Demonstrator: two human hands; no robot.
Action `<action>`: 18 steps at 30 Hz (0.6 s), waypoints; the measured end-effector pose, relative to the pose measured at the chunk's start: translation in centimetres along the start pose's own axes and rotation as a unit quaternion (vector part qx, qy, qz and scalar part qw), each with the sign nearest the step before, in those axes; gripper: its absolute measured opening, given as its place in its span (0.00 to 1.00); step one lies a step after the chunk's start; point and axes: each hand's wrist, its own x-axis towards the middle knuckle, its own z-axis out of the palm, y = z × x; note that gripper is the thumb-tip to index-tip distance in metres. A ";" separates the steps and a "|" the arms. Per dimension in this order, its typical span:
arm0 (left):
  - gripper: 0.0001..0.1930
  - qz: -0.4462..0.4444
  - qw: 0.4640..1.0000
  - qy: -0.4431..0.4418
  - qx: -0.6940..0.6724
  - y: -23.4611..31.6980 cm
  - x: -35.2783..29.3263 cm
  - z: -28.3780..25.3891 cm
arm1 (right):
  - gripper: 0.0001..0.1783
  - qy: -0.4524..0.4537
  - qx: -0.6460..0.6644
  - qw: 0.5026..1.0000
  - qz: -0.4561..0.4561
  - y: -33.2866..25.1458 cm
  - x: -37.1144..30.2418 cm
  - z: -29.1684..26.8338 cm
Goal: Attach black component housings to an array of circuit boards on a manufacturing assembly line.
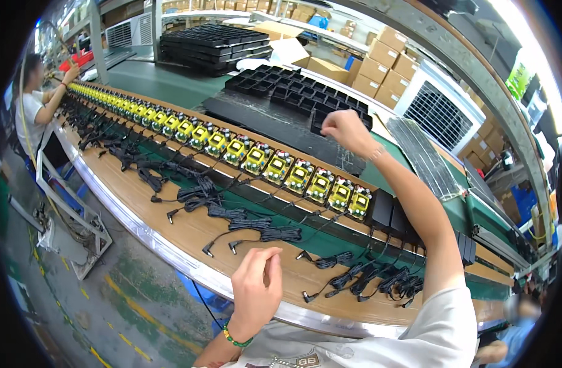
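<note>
My left hand [256, 287] hovers near the bench's front edge, with its fingers pressed together and nothing visible in them. Beyond it lie coiled black cables [281, 233] with barrel plugs. My right hand [349, 131] is stretched over a black compartment tray [298, 92], its fingers curled in; whether they hold anything is hidden. Between my hands runs a long row of adapter circuit boards [300, 176] with yellow-wrapped transformers, standing in black casings with cables toward me. At the row's right end, under my right forearm, several black adapter housings [382, 210] show plain black faces.
Stacked black trays [213, 44] stand on the green surface [170, 83] at the back left. Cardboard boxes [379, 58] and a white air cooler [441, 105] are behind. Another person [34, 107] works at the far left. A metal frame [508, 80] arches over the right side.
</note>
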 end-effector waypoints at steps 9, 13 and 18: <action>0.24 -0.226 0.734 -0.182 -0.614 4.4 4.3 2.0 | 0.05 0.082 -0.023 0.971 -0.222 -15.8 -16.9 -7.6; 0.26 -0.239 0.626 -0.252 -0.699 4.6 4.3 4.0 | 0.11 0.097 -0.013 0.966 -0.237 -15.9 -19.4 -8.1; 0.23 -0.242 0.633 -0.325 -0.660 4.2 4.1 4.3 | 0.21 0.244 0.172 0.948 -0.112 -14.1 -19.1 -8.3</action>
